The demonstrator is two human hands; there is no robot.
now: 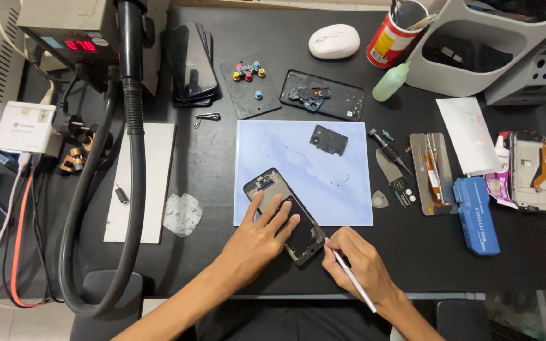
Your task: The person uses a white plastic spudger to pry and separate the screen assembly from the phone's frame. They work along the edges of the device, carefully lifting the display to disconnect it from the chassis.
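Note:
An opened dark phone body (pixel 268 187) lies slanted on the near left corner of a pale blue work mat (pixel 323 164). My left hand (pixel 261 237) rests flat on it, fingers spread over its middle. My right hand (pixel 358 262) grips a thin white tool (pixel 356 283) like a pen, its tip touching the phone's lower right edge. A small black cover plate (pixel 328 139) sits on the mat farther back.
A thick black hose (pixel 133 158) curves down the left from a hot-air station (pixel 74 35). Stacked phones (pixel 191 63), a magnetic screw pad (pixel 249 88), another phone frame (pixel 322 95), a mouse (pixel 334 41), a bottle (pixel 390 82), a screwdriver (pixel 390 151), a blue tool (pixel 475 215) and spare parts lie around.

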